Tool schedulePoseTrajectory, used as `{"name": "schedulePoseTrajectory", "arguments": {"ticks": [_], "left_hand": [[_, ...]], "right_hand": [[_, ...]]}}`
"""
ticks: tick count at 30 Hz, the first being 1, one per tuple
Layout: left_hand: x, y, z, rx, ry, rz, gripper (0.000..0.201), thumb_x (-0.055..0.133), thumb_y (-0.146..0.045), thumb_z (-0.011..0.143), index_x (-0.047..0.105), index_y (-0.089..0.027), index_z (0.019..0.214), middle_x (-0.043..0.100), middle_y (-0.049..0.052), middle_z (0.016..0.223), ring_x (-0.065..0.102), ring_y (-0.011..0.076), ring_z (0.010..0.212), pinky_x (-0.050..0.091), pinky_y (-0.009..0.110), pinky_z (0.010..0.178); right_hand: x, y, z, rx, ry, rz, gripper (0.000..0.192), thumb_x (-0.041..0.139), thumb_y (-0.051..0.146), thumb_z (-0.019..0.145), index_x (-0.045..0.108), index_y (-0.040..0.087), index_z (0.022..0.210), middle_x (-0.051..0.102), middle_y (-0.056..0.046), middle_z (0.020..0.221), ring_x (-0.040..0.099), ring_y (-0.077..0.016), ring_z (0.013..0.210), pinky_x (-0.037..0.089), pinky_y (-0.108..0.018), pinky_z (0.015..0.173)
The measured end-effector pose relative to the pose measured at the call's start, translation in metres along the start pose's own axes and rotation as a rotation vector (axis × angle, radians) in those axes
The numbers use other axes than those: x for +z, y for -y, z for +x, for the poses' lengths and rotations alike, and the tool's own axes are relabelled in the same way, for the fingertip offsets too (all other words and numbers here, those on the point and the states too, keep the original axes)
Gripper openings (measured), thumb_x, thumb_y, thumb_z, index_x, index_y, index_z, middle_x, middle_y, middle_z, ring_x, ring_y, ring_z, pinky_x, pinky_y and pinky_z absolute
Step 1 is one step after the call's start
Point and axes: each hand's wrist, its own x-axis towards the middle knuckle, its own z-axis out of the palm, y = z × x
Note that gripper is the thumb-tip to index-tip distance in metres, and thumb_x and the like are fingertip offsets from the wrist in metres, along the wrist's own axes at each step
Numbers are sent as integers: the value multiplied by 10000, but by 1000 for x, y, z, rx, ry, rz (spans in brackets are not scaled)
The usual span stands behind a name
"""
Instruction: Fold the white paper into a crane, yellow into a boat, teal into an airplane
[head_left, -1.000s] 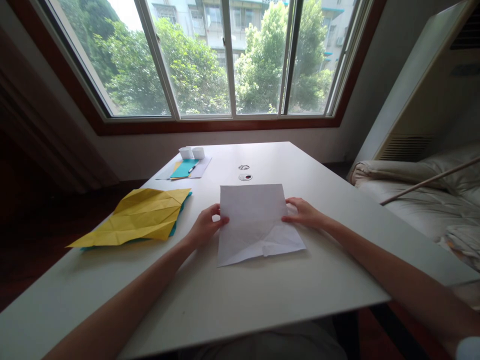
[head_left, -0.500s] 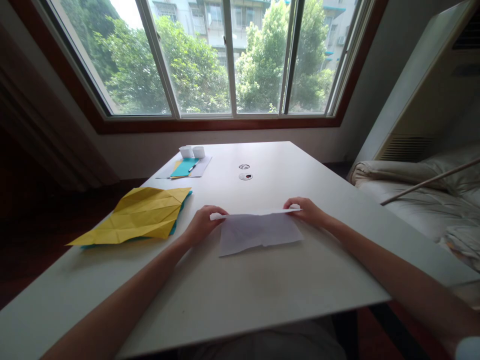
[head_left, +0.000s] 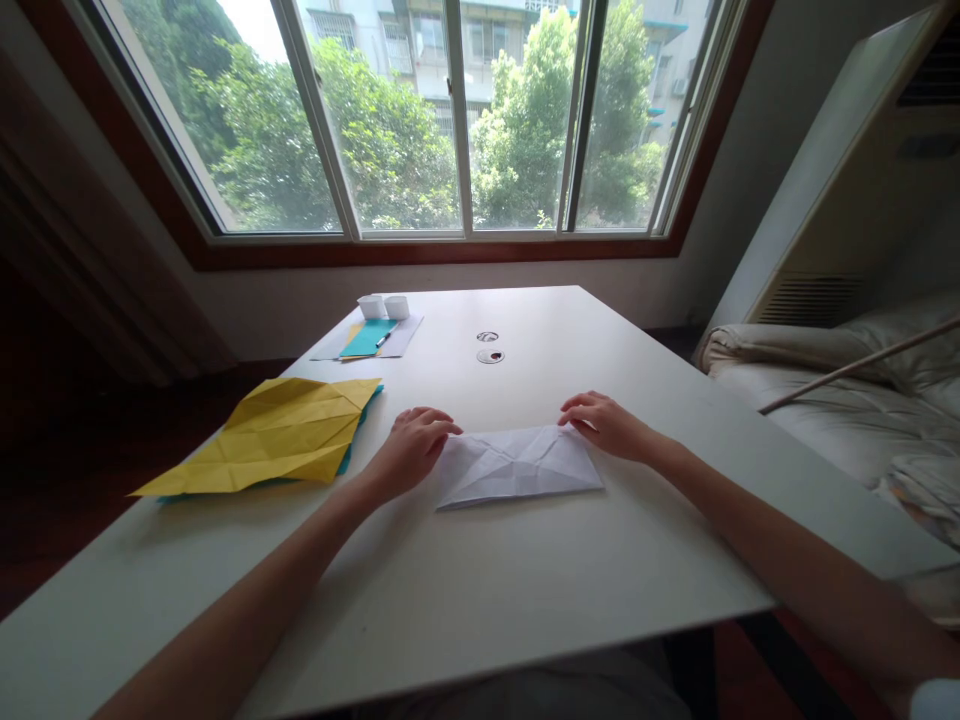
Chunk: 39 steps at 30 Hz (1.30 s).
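A white sheet of paper (head_left: 521,465), folded over and marked with crossing creases, lies on the table in front of me. At its far left corner is my left hand (head_left: 416,445), fingers bent together and fingertips on the paper. My right hand (head_left: 606,425) pinches the far right corner between thumb and fingers. Creased yellow paper (head_left: 289,430) is spread out to the left of my left hand, and a teal sheet (head_left: 358,430) peeks out beneath it.
On the far left of the white table (head_left: 480,590) are two small white containers (head_left: 384,307), a teal sheet (head_left: 366,338) and a pen (head_left: 387,334) lying on other paper. Two round discs (head_left: 490,356) show mid-table. A pale sofa (head_left: 795,370) stands at the right.
The white paper's far edge, raised before, has come down, so the folded sheet now lies flatter with its creases showing. Both hands have shifted slightly at the corners.
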Motion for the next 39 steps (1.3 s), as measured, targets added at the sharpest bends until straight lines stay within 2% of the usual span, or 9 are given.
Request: {"name": "schedulePoseTrajectory", "arguments": {"ticks": [3, 6, 8, 11, 14, 17, 29, 34, 39], "left_hand": [[-5, -25, 7, 9, 55, -15, 302, 383, -267, 872, 645, -201, 1006, 643, 81, 1042, 544, 230, 993, 386, 406, 903], [-1, -53, 12, 0, 149, 24, 362, 392, -344, 873, 582, -185, 1139, 589, 108, 1179, 505, 262, 1102, 338, 437, 967], [6, -68, 13, -42, 222, 65, 458, 383, -385, 873, 493, -144, 1246, 465, 150, 1326, 401, 284, 1230, 290, 459, 1011], [19, -80, 12, -102, 302, 98, 549, 283, -402, 898, 329, -114, 1362, 270, 142, 1446, 215, 276, 1340, 223, 496, 1046], [28, -83, 10, -163, 378, 91, 607, 226, -438, 899, 228, -101, 1404, 168, 126, 1475, 128, 269, 1362, 177, 517, 1057], [31, -81, 8, -192, 422, 77, 654, 204, -489, 888, 170, -112, 1421, 128, 107, 1482, 101, 263, 1366, 145, 523, 1063], [37, -79, 9, -196, 393, 49, 659, 243, -518, 869, 167, -173, 1425, 142, 93, 1481, 93, 287, 1365, 126, 589, 1034], [37, -76, 4, -229, 370, 56, 678, 240, -584, 849, 186, -226, 1423, 118, 65, 1490, 74, 335, 1357, 125, 592, 1029], [41, -71, 1, -252, 324, 61, 702, 249, -639, 821, 231, -260, 1412, 150, 54, 1491, 67, 431, 1327, 148, 612, 1007]], "right_hand": [[-4, 21, 7, -6, 4, -13, 294, 404, 221, 873, 645, 201, 1041, 641, -78, 1070, 551, -221, 1018, 420, -398, 909], [3, 45, 12, -32, 63, 4, 361, 392, 294, 889, 560, 188, 1190, 584, -88, 1204, 499, -227, 1134, 370, -406, 985], [11, 59, 13, -23, 121, -6, 437, 349, 345, 903, 470, 169, 1285, 492, -101, 1313, 412, -241, 1233, 315, -430, 1030], [24, 69, 9, 15, 207, -15, 508, 247, 368, 924, 332, 152, 1375, 340, -111, 1420, 279, -250, 1319, 245, -478, 1058], [31, 68, 6, 36, 301, -8, 565, 210, 406, 923, 242, 118, 1408, 240, -129, 1458, 203, -253, 1347, 188, -494, 1074], [33, 63, 5, 37, 367, 23, 623, 216, 466, 911, 186, 112, 1423, 189, -129, 1473, 172, -250, 1356, 149, -483, 1088], [33, 49, 6, -1, 396, 83, 779, 253, 640, 841, 78, 171, 1437, 105, -105, 1489, 96, -270, 1367, 47, -492, 1096], [32, 42, 2, 44, 419, 93, 816, 279, 666, 818, 51, 187, 1437, 77, -98, 1494, 71, -280, 1368, 41, -494, 1095], [29, 31, -5, 118, 462, 75, 824, 270, 675, 814, 17, 195, 1434, 38, -98, 1496, 38, -285, 1368, 26, -532, 1082]]}}
